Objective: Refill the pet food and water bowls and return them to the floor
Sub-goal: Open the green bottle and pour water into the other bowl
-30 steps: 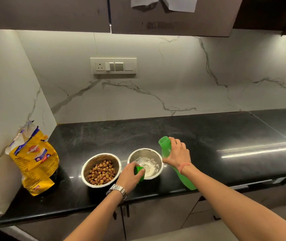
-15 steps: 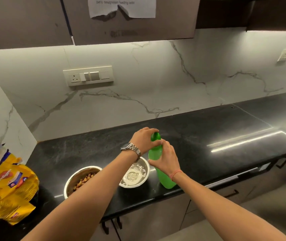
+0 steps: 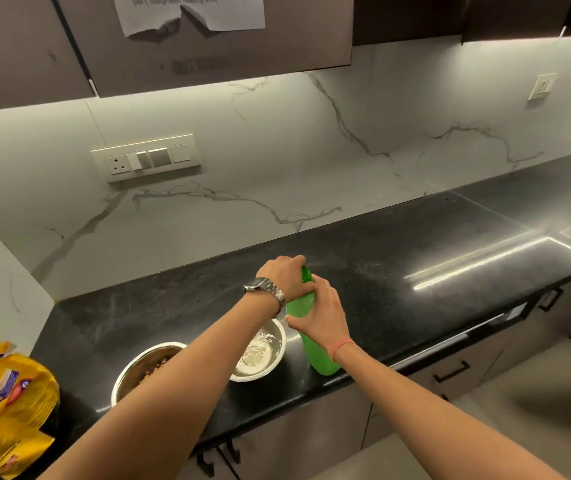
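Note:
A green water bottle (image 3: 315, 348) stands upright near the front edge of the black counter (image 3: 398, 271). My right hand (image 3: 320, 315) grips its upper body. My left hand (image 3: 286, 275) curls over the bottle's top, covering the cap. Just left of the bottle sits a steel bowl (image 3: 260, 351) holding water. Further left, a second steel bowl (image 3: 138, 370) with brown kibble lies partly hidden under my left forearm.
A yellow pet food bag (image 3: 3, 403) stands at the counter's left end against the marble wall. A switch panel (image 3: 145, 161) is on the backsplash. Dark cabinets hang overhead, with drawers and floor (image 3: 519, 410) below right.
The tilted bottle has come upright on the counter. My left hand carried the green cap up from beside the water bowl onto the bottle's top. The view has swung to the right.

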